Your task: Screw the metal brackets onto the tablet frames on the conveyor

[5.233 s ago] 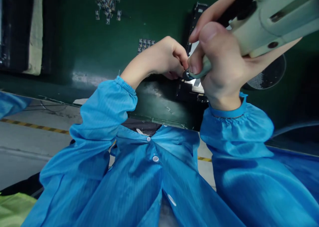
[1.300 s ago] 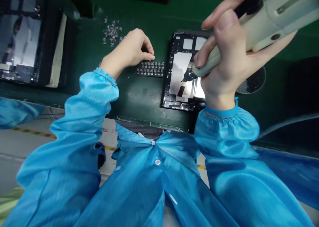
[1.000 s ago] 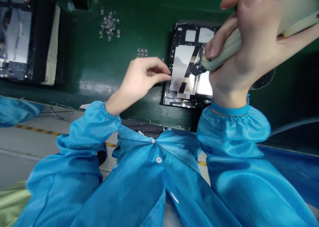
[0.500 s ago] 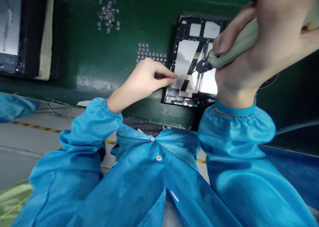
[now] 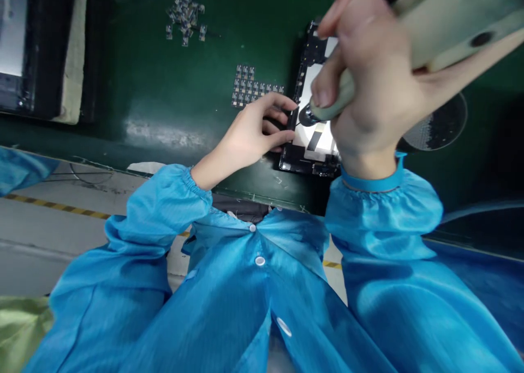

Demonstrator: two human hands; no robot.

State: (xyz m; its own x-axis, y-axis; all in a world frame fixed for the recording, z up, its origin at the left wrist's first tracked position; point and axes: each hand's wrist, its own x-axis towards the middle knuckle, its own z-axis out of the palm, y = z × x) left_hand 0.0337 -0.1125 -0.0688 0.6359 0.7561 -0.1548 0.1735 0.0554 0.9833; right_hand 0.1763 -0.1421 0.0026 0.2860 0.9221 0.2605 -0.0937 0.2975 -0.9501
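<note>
An opened tablet (image 5: 301, 149) lies on the green bench, its black frame and silvery inside facing up. My left hand (image 5: 256, 124) grips its left edge, thumb and fingertips on the rim with a gap between them. My right hand (image 5: 372, 83) is wrapped round a pale green electric screwdriver (image 5: 434, 29), held at a slant over the tablet. Its metal nose (image 5: 307, 115) and thin bit reach down near the tablet's left rim, close to my left fingers. Whether the bit touches a screw cannot be made out. My right hand hides much of the tablet's right side.
Small circuit parts (image 5: 245, 83) stand in rows left of the tablet, and a loose pile of similar parts (image 5: 186, 12) lies farther back. Stacked dark panels (image 5: 45, 51) are at the left. A round clear dish (image 5: 438, 124) sits to the right.
The screwdriver has moved left from the tablet's middle to its left rim. My left thumb and fingers have spread apart along the edge. The view has shifted slightly.
</note>
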